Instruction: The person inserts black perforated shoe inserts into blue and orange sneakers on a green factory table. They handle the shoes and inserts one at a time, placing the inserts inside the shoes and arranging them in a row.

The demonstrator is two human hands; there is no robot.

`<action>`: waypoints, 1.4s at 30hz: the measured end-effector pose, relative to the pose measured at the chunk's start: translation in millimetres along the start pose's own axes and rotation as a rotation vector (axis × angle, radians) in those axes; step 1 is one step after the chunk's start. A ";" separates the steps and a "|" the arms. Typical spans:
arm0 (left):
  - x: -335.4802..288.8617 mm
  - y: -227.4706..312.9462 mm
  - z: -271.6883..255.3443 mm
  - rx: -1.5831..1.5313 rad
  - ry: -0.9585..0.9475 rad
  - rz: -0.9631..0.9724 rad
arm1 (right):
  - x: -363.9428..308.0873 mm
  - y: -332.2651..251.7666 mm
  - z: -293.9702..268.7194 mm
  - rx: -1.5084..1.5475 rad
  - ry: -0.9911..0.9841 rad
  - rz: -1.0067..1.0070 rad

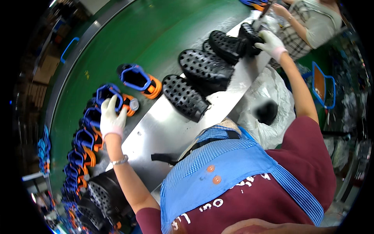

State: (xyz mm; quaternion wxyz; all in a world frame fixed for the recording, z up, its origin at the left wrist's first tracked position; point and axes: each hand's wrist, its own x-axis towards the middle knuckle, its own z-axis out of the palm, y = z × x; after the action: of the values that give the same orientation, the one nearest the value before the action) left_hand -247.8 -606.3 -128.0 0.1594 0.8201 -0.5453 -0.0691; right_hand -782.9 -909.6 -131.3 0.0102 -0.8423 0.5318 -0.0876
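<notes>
Both my hands wear white gloves. My left hand (pixel 112 119) reaches over a blue, black and orange shoe (pixel 106 92) on the green belt, its fingers stretched and the thumb apart. The fingertips overlap the shoe's opening; whether they touch it I cannot tell. At the far right, my right hand (pixel 271 45) grips a black perforated clog-like shoe (pixel 249 34), thumb on the near side. Beside it on the metal ledge stand another black perforated piece (pixel 228 43) and, closer to me, a larger one (pixel 204 66) and a single one (pixel 183 95).
Several blue-and-orange shoes (pixel 83 138) line the green belt (pixel 156 35) at left. More black perforated pieces (pixel 102 193) lie at lower left. A white plastic bag (pixel 282 95) with something dark inside sits right of the metal ledge (pixel 152 128). A co-worker (pixel 311 27) is at upper right.
</notes>
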 end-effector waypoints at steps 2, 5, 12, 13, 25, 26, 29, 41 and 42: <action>-9.9 -17.0 3.6 0.111 0.179 0.155 | 1.6 -18.9 -2.6 0.061 0.043 -0.041; -3.9 -1.1 -0.2 0.018 0.141 0.105 | -6.5 -1.5 -14.7 0.192 -0.007 0.018; 7.8 44.7 -13.8 -0.334 0.203 0.079 | 0.2 -46.8 -78.6 0.683 0.136 -0.149; 9.1 59.2 -16.9 -0.533 0.149 0.092 | -2.2 -82.0 -91.8 0.608 0.182 -0.239; -0.4 84.4 10.1 -1.960 -0.394 0.077 | -12.8 -331.3 -85.1 0.564 -0.146 -0.799; -2.5 76.0 14.9 -1.976 -0.340 0.040 | -11.9 -340.6 -80.1 0.530 -0.177 -0.752; -4.0 63.9 31.4 -2.025 -0.187 -0.013 | -5.1 -364.2 -62.8 0.449 -0.178 -0.736; 5.3 25.6 54.3 -1.857 -0.214 -0.141 | 21.1 -389.8 -35.4 0.315 -0.343 -0.732; 6.4 21.1 50.5 -1.622 -0.247 -0.208 | 25.0 -387.0 -34.9 0.312 -0.350 -0.736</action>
State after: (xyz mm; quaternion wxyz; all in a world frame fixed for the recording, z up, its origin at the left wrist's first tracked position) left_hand -278.2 -629.0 -168.0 0.6333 0.4831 -0.2609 -0.5454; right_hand -431.9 -761.3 -50.9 0.1954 -0.9662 0.1668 -0.0207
